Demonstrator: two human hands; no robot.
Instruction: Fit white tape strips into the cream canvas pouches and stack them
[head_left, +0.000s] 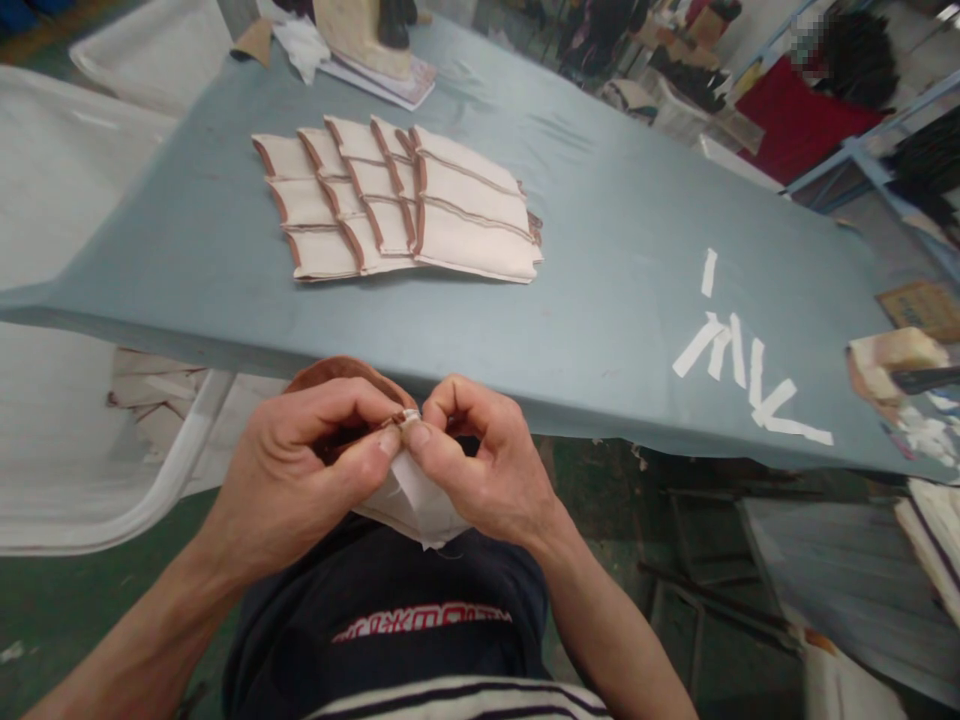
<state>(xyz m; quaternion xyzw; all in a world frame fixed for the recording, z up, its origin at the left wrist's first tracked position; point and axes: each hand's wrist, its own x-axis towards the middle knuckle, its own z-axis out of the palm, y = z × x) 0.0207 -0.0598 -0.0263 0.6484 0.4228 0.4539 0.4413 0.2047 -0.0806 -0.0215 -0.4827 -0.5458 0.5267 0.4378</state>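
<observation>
Just below the frame's centre, the left hand (pixel 304 465) and right hand (pixel 491 455) pinch a cream-and-brown fabric piece (pixel 424 508) in a narrow grip; uneven pulling from either side could pucker or tear its edge.

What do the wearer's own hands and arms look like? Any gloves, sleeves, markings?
Left hand and right hand are both ungloved, with no rings, watch or wristbands visible. Both forearms are bare as far as the frame shows; no sleeves, cables or markings on them. On the torso: a dark garment with red-and-white lettering.
</observation>
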